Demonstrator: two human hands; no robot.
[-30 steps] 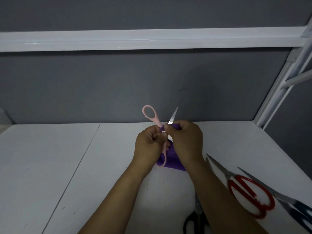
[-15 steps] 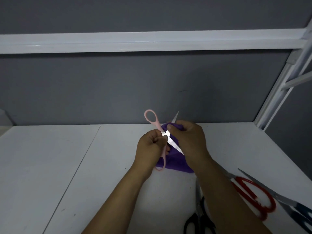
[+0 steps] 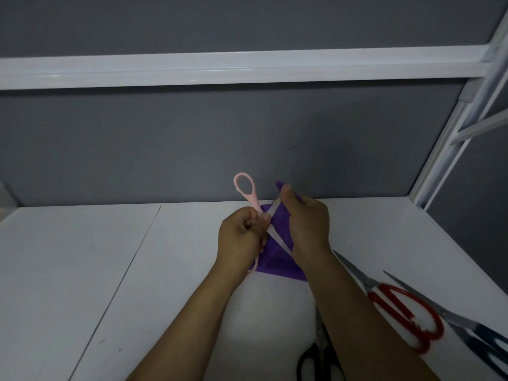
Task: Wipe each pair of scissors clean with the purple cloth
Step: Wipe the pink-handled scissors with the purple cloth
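Step in hand looks like the blade wipe on the pink scissors [image 3: 254,202]. Left hand [image 3: 242,237] has its fingers [image 3: 248,220] curled tight round the pair near the pivot, held up off the white worktop [image 3: 110,270], blades sprung apart, one pink loop sticking up and the other hanging below the fist. Right hand [image 3: 308,224] is pinching the purple cloth [image 3: 277,259] over the upper blade, thumb on top right near the tip, with the rest of the cloth draping down behind the lower blade. Lighting's pretty dim, so I can't tell if the cloth wraps that blade all the way round. Next move, I'd guess: shift the pinch over to the lower blade and run the cloth from pivot to tip, fingertips kept off the edge. Red scissors [image 3: 398,312], a blue-handled pair [image 3: 481,334] and a black pair [image 3: 316,361] lie on the worktop over by the right forearm, and I can't say which of those are already clean
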